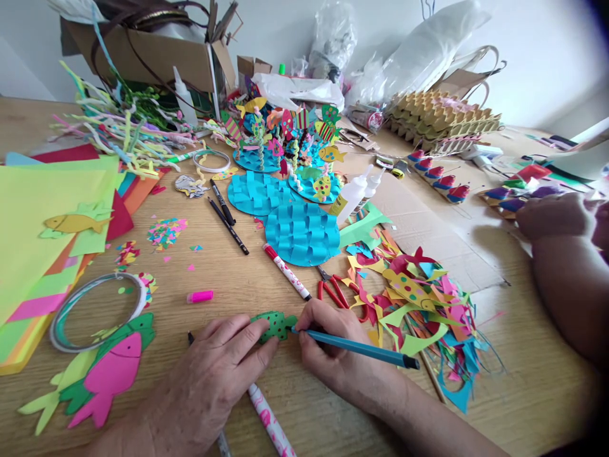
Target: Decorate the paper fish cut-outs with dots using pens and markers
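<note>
My right hand [333, 346] is closed around a blue felt-tip pen [361, 348], its tip touching the tail end of a small green paper fish [276, 326] with dark red dots. The fish lies on the table, held by the fingertips and thumb of my left hand [223, 362], which cover part of it. A white marker with pink patterns [269, 419] lies between my forearms. Just beyond my hands are a red-capped marker [286, 271], red-handled scissors [335, 292] and a pink pen cap [200, 296].
Blue woven paper discs [302, 233] and decorated fish models stand ahead. Paper scraps [419, 298] are heaped at right, near another person's arm [561, 266]. At left lie pink and green paper fish [114, 371], a tape roll [59, 330] and coloured sheets [42, 209]. Glue bottles [351, 197] stand beyond.
</note>
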A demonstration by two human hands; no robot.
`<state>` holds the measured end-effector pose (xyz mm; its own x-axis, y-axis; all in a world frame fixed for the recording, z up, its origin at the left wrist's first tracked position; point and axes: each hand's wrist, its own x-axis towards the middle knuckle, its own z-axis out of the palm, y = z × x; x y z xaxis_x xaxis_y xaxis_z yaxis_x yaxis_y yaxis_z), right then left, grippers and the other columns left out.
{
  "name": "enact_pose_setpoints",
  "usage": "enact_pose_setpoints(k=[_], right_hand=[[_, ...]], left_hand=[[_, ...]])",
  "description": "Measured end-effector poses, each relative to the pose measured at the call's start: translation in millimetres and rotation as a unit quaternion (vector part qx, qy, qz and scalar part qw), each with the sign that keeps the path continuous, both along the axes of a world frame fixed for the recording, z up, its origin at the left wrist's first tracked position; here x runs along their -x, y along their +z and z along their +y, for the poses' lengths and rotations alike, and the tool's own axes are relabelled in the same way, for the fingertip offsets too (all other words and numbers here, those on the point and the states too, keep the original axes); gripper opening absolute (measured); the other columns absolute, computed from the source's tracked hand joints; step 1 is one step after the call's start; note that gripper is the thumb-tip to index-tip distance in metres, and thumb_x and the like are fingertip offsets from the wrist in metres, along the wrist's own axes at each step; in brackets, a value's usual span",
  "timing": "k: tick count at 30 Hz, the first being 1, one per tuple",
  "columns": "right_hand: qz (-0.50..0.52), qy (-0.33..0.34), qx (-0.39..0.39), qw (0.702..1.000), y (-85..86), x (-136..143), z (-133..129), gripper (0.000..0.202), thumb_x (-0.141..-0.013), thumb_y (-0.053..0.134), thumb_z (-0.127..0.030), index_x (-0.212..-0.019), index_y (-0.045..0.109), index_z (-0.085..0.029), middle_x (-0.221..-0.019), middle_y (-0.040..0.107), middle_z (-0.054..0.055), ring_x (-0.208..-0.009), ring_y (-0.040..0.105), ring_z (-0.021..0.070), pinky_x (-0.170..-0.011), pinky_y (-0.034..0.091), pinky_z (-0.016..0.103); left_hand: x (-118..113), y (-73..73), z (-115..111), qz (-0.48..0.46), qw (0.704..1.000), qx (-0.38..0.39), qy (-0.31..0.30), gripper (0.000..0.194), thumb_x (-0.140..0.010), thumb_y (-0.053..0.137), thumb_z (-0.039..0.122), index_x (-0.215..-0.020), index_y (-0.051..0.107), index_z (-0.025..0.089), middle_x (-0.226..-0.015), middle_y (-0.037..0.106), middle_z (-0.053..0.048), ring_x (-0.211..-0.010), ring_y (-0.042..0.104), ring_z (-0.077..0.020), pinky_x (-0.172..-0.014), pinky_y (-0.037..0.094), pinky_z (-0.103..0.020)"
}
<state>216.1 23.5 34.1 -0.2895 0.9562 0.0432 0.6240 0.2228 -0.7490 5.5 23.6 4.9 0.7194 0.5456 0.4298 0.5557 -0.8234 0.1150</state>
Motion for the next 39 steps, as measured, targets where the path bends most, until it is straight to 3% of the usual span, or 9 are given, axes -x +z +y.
enact_pose_setpoints(k=[25, 39], right_hand=[[0.007, 0.003, -0.003, 1.000, -1.1, -0.4, 1.0, 0.010, -0.073, 0.044, -0.012, -0.071, 0.048, -0.021, -0.057, 0.051, -0.004, -0.048, 0.047, 0.0101, -0.048, 0.033, 0.019], [0.006, 0.007, -0.006, 1.000, -1.6, -0.5, -0.1, 0.012, -0.072, 0.045, -0.010, -0.071, 0.046, -0.022, -0.057, 0.050, -0.005, -0.049, 0.047, 0.0107, -0.048, 0.033, 0.020]], left_hand=[[-2.0, 0.8, 0.9, -0.009, 1.000, -0.009, 0.005, 0.046, -0.103, 0.022, 0.010, -0.109, 0.066, 0.020, -0.105, 0.067, 0.000, -0.097, 0.053, -0.0183, -0.084, 0.041, -0.030], [1.9, -3.1, -0.1, 0.013, 1.000, -0.014, -0.001, 0.045, -0.093, 0.030, 0.000, -0.115, 0.064, 0.021, -0.110, 0.065, -0.002, -0.101, 0.052, -0.0194, -0.086, 0.043, -0.030]])
